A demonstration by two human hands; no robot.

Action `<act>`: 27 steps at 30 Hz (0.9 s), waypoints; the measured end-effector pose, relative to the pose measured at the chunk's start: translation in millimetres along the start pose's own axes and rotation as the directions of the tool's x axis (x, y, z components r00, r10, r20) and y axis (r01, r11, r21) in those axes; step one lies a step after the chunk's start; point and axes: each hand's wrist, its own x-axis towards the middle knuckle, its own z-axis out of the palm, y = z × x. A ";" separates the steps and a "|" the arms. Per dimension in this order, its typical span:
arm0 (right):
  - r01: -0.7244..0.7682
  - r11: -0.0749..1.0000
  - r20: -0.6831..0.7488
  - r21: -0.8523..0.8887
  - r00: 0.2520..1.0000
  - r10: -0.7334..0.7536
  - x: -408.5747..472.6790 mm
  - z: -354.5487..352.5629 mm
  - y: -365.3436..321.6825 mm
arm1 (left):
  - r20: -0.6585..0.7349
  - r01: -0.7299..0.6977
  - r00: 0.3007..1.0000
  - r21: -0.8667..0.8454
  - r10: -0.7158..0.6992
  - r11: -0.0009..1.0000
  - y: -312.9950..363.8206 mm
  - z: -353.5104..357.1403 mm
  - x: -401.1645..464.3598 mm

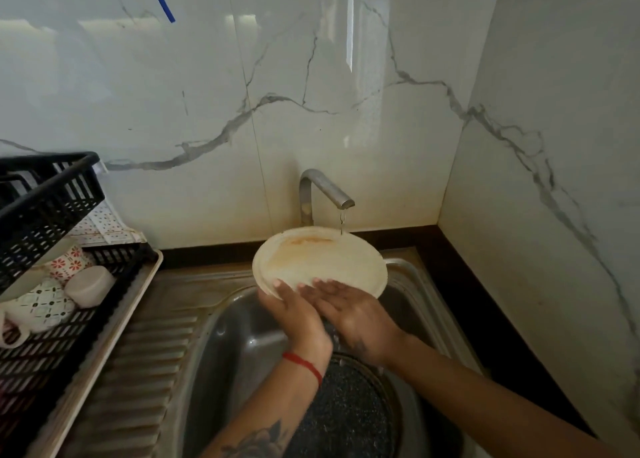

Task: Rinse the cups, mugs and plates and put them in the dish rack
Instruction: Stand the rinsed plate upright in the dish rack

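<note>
A cream plate with an orange-brown stain is held tilted over the steel sink, its far rim under a thin trickle from the tap. My left hand grips the plate's near left rim, thumb on top. My right hand lies flat with fingers on the plate's near face. The black dish rack stands at the left and holds patterned mugs and a white cup lying on its side.
A dark speckled pan lies in the sink bowl under my forearms. The ribbed drainboard runs between sink and rack. The rack sits on a beige tray. Marble walls close in behind and at the right.
</note>
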 end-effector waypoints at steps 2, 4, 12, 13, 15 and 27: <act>0.062 0.998 0.048 0.030 0.997 -0.064 -8.1 -2.5 9.6 | 0.028 0.008 1.000 0.027 -0.009 1.000 2.5 -1.7 8.4; 0.072 0.997 0.094 -0.035 0.993 -0.068 -21.9 -12.0 26.7 | 0.064 -0.040 0.997 0.081 0.035 0.996 11.6 -8.2 21.5; -0.045 0.981 0.246 -0.188 0.965 0.091 -0.6 0.7 -5.9 | 0.101 -0.044 0.994 0.083 0.036 0.996 3.5 -9.5 17.7; 0.021 0.982 0.278 -0.188 0.960 0.032 2.8 -0.3 -12.2 | 0.105 -0.033 0.994 0.086 0.024 0.996 3.8 -10.1 16.3; 0.107 0.985 0.285 -0.137 0.956 -0.064 -4.9 -13.1 -2.2 | 0.109 -0.041 0.994 0.134 0.026 0.990 10.2 -13.8 20.3; 0.042 0.999 0.203 -0.009 0.978 -0.039 -16.9 -17.5 4.7 | -0.011 -0.038 0.999 -0.004 0.038 0.999 2.1 -13.9 -1.2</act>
